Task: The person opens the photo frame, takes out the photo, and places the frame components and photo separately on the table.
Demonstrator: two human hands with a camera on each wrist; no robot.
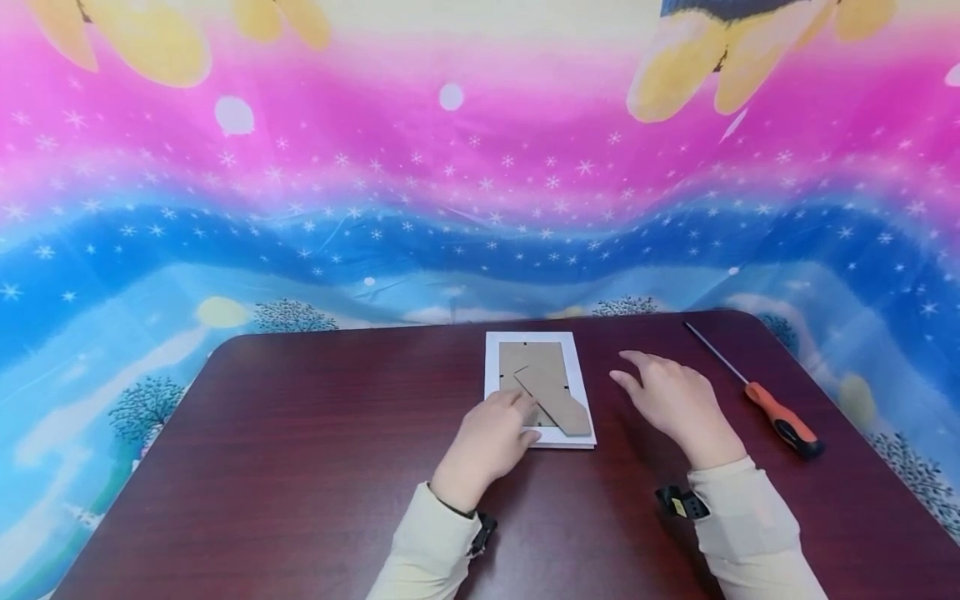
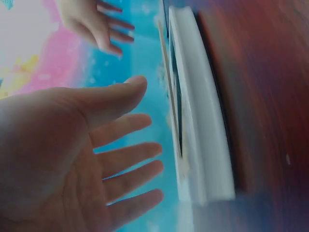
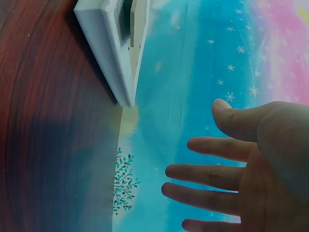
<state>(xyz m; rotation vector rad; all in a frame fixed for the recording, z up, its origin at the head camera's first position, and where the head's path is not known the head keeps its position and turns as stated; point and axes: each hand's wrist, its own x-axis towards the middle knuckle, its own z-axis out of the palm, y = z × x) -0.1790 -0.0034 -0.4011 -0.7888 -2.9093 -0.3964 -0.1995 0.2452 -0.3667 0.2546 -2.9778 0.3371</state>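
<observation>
A white picture frame [image 1: 573, 367] lies face down on the table, its brown backing board [image 1: 536, 354] upward. A brown easel stand [image 1: 558, 404] slants across the back; the left wrist view shows it slightly raised from the board. Over the frame's near left corner is my left hand [image 1: 487, 437], its fingers extended and gripping nothing. In the left wrist view a gap shows between that hand [image 2: 111, 145] and the frame's edge [image 2: 203, 106]. My right hand [image 1: 675, 404] hovers right of the frame, fingers spread and holding nothing, as the right wrist view also shows [image 3: 231, 169].
On the right of the dark red-brown table [image 1: 300, 458] lies a screwdriver [image 1: 783, 421] with an orange and black handle, its shaft pointing to the far edge. A colourful patterned cloth [image 1: 480, 208] hangs behind the table.
</observation>
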